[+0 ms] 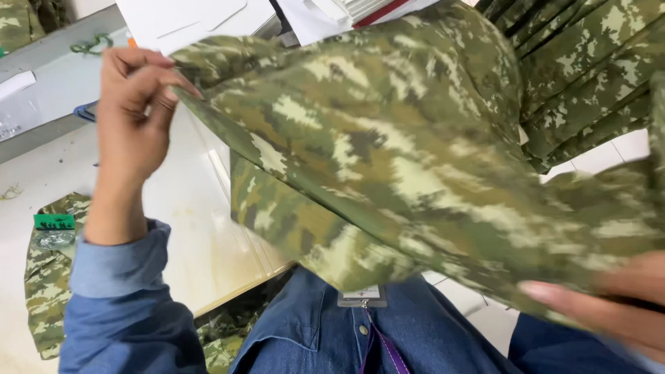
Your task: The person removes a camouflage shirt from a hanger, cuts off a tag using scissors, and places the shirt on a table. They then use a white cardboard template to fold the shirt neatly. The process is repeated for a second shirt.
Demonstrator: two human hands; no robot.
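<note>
**Inspector A:** A large piece of green, tan and brown camouflage woven cloth (415, 159) is held up, spread between both hands above the pale table (187, 208) and the lap. The left hand (131, 118) is raised at the upper left; its fingers (149, 79) are closed narrowly, pinching the cloth's edge. The right hand (616, 305) is low at the lower right, blurred; its fingers (554, 291) are laid flat along the cloth's lower edge. Whether a full grip is made there cannot be told.

**Inspector B:** Noted. Handling properties?

**Inspector A:** The cloth is judged soft and limp: it sags and folds between the two holds. It is judged light, not fragile, and unlikely to slip. An edge or a corner is judged the best place for a hold, with two holds well apart to keep it spread.

**Inspector B:** Surroundings?

**Inspector A:** A stack of folded camouflage pieces (589, 76) is recorded at the upper right, white paper sheets (187, 21) at the top, and further camouflage cloth (48, 277) at the lower left. Blue denim sleeves (125, 305) are worn.
</note>
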